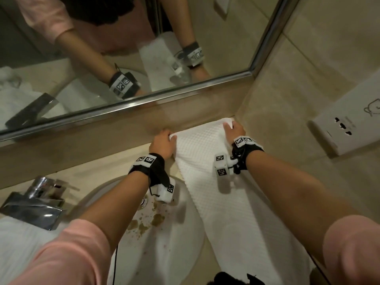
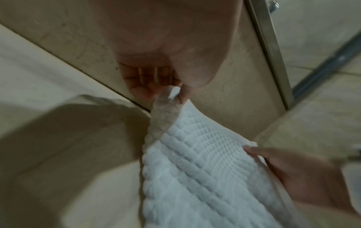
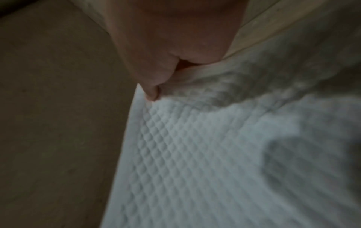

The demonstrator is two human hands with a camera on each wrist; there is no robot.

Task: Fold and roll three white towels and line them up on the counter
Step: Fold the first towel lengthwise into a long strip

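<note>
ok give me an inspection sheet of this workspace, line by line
surface: beige counter with a white sink, basin stained brown
job's things: white towel laid as a long strip from the back wall across the sink rim
clutter: more white cloth by the faucet
grippers: left hand and right hand each pinch a far corner of the strip
cables: thin black cable hanging under the left forearm
surroundings: mirror behind, wall socket at right
</note>
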